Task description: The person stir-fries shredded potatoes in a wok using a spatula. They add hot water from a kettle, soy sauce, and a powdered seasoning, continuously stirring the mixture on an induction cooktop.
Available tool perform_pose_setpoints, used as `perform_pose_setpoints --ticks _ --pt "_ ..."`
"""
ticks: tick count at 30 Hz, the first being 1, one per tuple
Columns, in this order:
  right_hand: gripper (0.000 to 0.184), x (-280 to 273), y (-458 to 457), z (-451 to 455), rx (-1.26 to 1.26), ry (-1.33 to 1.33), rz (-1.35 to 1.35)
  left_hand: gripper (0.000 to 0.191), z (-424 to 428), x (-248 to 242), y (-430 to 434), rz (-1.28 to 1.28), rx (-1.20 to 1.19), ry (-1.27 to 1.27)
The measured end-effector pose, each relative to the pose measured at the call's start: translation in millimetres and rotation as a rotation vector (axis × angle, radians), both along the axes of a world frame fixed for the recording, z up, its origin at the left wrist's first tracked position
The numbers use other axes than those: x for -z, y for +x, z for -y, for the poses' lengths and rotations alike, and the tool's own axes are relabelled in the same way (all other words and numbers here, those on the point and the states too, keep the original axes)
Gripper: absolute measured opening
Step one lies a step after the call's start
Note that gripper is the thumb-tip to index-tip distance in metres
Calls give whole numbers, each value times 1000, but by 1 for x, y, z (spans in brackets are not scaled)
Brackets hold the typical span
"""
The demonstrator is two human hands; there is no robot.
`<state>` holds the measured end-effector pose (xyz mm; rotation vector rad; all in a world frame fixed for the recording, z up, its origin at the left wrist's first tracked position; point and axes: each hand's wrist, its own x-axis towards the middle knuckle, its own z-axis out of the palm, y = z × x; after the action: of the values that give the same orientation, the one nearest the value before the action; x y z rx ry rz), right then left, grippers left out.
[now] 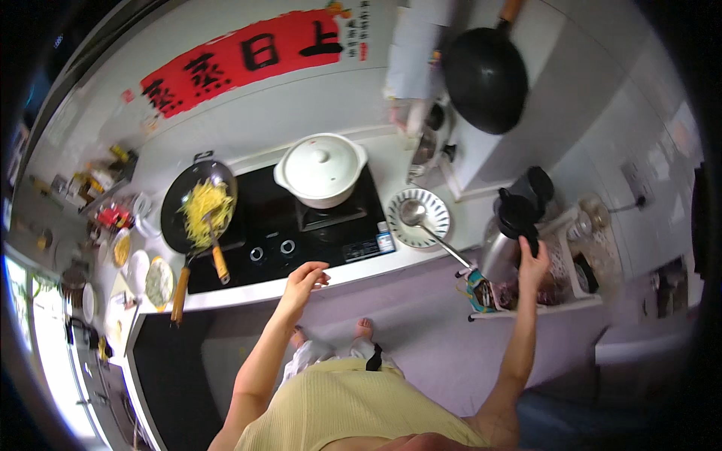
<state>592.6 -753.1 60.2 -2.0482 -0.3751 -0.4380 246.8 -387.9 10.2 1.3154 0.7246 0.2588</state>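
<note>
At the right, my right hand point(533, 262) is closed around the black handle of a steel vacuum jug point(501, 253) with a black lid. A dark container stands behind the jug's lid. My left hand point(307, 284) hovers over the front edge of the counter, fingers loosely bent, with nothing visible in it. Beyond it lies a black glass hob point(262, 217). A lidded white pot point(321, 168) sits on the hob's right burner. On the left burner, a wok point(176, 217) holds yellow shreds of food point(206, 211) and a wooden-handled spatula point(219, 253).
A metal ladle point(414, 212) rests in a patterned plate point(434, 208) right of the hob. Bowls and an oval dish point(160, 282) crowd the left counter. A black pan point(485, 79) hangs on the wall. A white cart point(586, 309) carries jars at right.
</note>
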Motion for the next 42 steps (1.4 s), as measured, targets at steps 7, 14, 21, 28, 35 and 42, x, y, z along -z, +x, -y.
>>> perform_pose_setpoints --ticks 7,14,21,28,35,42 --pt "18 -119 -79 -30 -160 -207 9 25 -19 -17 -17 115 -14 13" --pt "18 -150 -140 -123 -509 -47 -75 25 -48 -31 -68 223 -116 7" --pt "52 -135 -213 -271 -887 87 -205 24 -81 -41 -147 312 -203 66" --pt "43 -122 -278 -390 -1070 -70 -29 23 -124 -65 -255 304 -417 92" --pt "23 -99 -309 -472 -1156 -317 159 25 -178 -66 -316 347 -615 53" --pt "21 -88 -316 -524 -1126 -611 140 23 -213 -51 -341 384 -660 29"
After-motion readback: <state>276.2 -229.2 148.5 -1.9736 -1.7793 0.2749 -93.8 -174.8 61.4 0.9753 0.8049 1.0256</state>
